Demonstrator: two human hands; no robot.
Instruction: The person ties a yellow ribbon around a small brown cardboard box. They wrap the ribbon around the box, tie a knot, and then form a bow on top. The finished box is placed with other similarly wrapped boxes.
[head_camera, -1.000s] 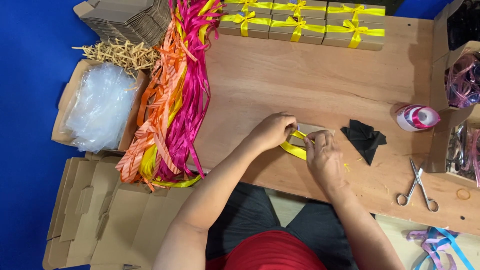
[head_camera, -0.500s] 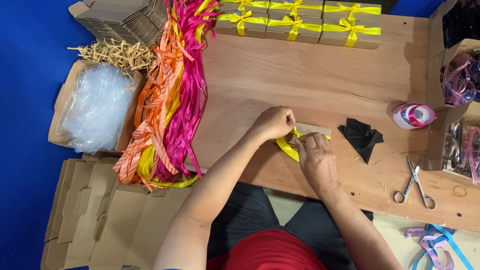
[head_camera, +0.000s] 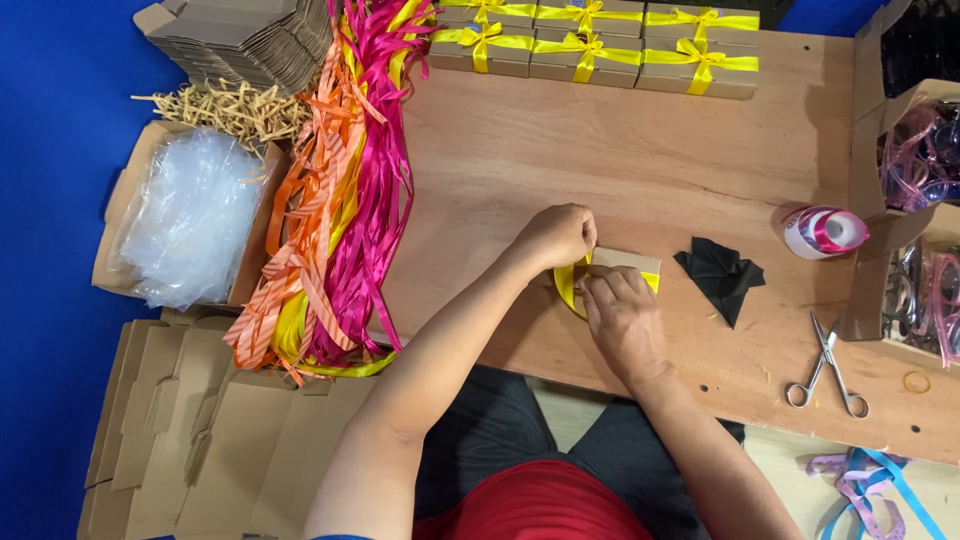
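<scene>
Bright, even overhead light; soft shadows; sharp focus.

Scissors lie near black paper, a ribbon spool and finished boxes

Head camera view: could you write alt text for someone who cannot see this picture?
Seen from above, a person's left hand and right hand work a yellow ribbon around a small brown box on a wooden table. Ribbon-tied boxes line the far edge, with loose pink, orange and yellow ribbons at left and scissors at right.
</scene>
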